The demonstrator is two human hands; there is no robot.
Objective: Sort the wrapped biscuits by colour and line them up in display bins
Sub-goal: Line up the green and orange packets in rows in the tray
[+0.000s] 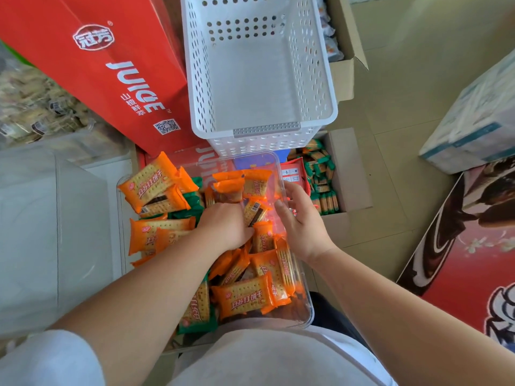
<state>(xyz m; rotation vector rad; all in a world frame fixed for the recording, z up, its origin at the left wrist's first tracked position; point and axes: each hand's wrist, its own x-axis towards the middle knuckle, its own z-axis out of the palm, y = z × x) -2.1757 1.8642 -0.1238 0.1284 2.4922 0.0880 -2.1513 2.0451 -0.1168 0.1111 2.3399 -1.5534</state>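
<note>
A clear plastic bin rests on my lap, filled with several orange-wrapped biscuit packets and a few green-wrapped ones mixed among them. My left hand reaches into the middle of the pile with its fingers curled down around an orange packet; the fingertips are hidden. My right hand holds the bin's right rim, thumb inside and fingers outside. Just beyond the bin stands an empty white perforated basket.
A red juice carton leans at the left of the basket. On the right, an open cardboard box holds several green-wrapped packets. A grey translucent container sits at the left. Boxes lie on the tiled floor at right.
</note>
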